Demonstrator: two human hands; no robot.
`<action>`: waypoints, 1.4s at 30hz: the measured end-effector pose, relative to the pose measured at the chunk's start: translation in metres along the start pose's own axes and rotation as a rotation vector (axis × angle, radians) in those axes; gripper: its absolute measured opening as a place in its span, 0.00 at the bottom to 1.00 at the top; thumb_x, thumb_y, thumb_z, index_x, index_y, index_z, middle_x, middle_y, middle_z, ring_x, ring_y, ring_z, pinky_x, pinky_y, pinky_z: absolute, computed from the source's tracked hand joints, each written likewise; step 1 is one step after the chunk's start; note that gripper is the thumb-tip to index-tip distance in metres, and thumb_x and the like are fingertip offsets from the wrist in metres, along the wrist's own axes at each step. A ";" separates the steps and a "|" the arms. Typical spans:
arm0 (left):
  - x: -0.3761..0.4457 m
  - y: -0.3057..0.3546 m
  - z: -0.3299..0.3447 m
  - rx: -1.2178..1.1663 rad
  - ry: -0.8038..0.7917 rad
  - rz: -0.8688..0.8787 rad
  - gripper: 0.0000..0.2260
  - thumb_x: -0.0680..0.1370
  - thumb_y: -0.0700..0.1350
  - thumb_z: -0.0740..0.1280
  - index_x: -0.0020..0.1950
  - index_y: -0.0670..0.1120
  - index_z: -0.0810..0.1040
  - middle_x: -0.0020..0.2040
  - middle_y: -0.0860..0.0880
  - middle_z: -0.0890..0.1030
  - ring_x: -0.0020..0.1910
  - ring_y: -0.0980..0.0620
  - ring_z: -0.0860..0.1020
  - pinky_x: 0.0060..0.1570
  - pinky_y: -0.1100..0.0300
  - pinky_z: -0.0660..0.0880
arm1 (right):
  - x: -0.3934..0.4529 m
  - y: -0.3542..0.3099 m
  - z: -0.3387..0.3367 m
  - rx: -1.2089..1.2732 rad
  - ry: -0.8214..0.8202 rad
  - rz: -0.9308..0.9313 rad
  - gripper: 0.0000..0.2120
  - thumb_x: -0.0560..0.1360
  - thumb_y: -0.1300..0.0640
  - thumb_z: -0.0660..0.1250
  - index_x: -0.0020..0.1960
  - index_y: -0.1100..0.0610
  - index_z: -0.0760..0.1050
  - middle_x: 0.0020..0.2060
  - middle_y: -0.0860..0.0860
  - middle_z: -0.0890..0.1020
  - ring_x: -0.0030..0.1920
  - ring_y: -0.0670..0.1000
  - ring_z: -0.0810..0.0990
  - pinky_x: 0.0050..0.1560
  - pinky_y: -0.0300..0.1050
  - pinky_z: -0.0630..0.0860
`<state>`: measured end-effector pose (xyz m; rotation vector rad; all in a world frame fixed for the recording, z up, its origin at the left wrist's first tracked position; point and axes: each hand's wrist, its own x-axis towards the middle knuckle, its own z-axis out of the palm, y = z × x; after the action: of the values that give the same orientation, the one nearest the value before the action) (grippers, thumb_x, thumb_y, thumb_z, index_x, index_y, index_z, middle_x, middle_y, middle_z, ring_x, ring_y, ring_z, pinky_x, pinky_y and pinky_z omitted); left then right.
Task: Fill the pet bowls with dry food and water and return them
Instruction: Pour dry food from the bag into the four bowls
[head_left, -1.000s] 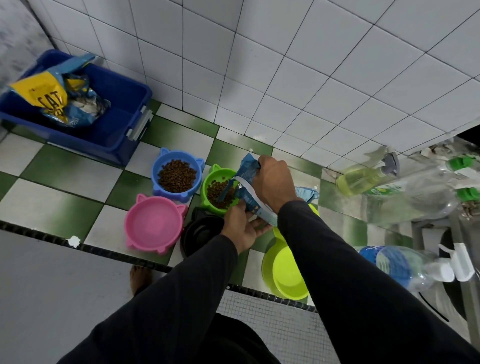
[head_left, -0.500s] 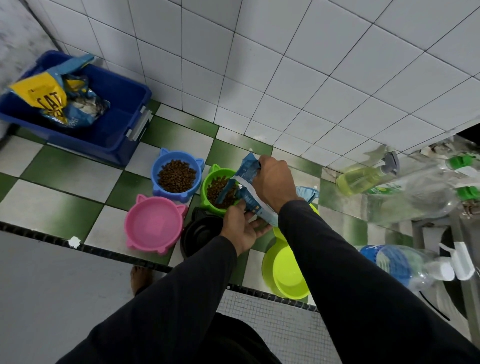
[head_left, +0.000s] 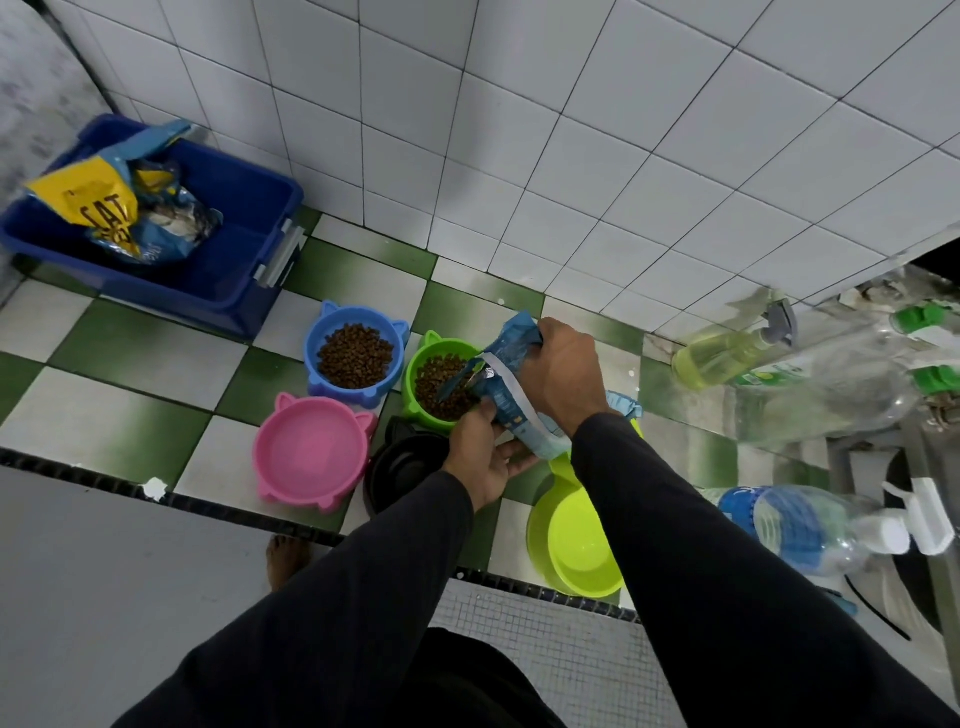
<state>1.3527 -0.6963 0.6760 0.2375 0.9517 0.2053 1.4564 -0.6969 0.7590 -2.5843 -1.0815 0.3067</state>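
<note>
A blue food bag (head_left: 511, 395) is tilted with its mouth over the green cat-ear bowl (head_left: 422, 358), which holds brown kibble. My right hand (head_left: 563, 376) grips the bag's top edge. From below, my left hand (head_left: 480, 457) holds the bag's underside. The blue cat-ear bowl (head_left: 311, 358) to the left is full of kibble. Nothing lies in the pink cat-ear bowl (head_left: 311, 452) or the black bowl (head_left: 405, 470). Two lime bowls (head_left: 576, 545) sit stacked under my right arm.
A blue bin (head_left: 244, 228) with a yellow-and-blue cat food bag (head_left: 111, 213) stands at the back left. At the right are a yellow spray bottle (head_left: 727, 353), clear bottles (head_left: 841, 389) and a blue-labelled water bottle (head_left: 800, 525). A white tiled wall rises behind. A bare foot (head_left: 283, 564) shows below.
Both hands and the bag stay almost still over the green bowl. Nothing else has moved.
</note>
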 end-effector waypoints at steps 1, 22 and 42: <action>-0.001 -0.001 0.000 0.022 0.006 0.004 0.19 0.85 0.55 0.59 0.69 0.45 0.76 0.66 0.41 0.80 0.59 0.39 0.80 0.52 0.45 0.79 | -0.002 0.003 -0.001 0.039 0.012 0.014 0.08 0.73 0.59 0.62 0.47 0.60 0.78 0.42 0.57 0.83 0.42 0.60 0.80 0.38 0.46 0.71; -0.029 -0.010 0.007 0.369 0.013 0.297 0.08 0.86 0.48 0.59 0.62 0.59 0.74 0.62 0.47 0.83 0.58 0.44 0.83 0.60 0.42 0.78 | -0.050 0.052 -0.004 0.573 0.226 0.332 0.11 0.77 0.63 0.64 0.55 0.59 0.81 0.50 0.54 0.85 0.52 0.55 0.82 0.58 0.52 0.79; -0.075 -0.016 -0.034 0.576 -0.123 0.520 0.11 0.86 0.42 0.59 0.61 0.58 0.72 0.62 0.45 0.83 0.59 0.42 0.83 0.58 0.42 0.80 | -0.116 0.026 -0.005 0.871 0.370 0.468 0.07 0.74 0.62 0.65 0.45 0.54 0.80 0.42 0.49 0.85 0.45 0.52 0.83 0.53 0.56 0.82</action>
<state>1.2840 -0.7281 0.7108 1.0210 0.7945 0.3849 1.3949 -0.7982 0.7623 -1.9309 -0.1232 0.2981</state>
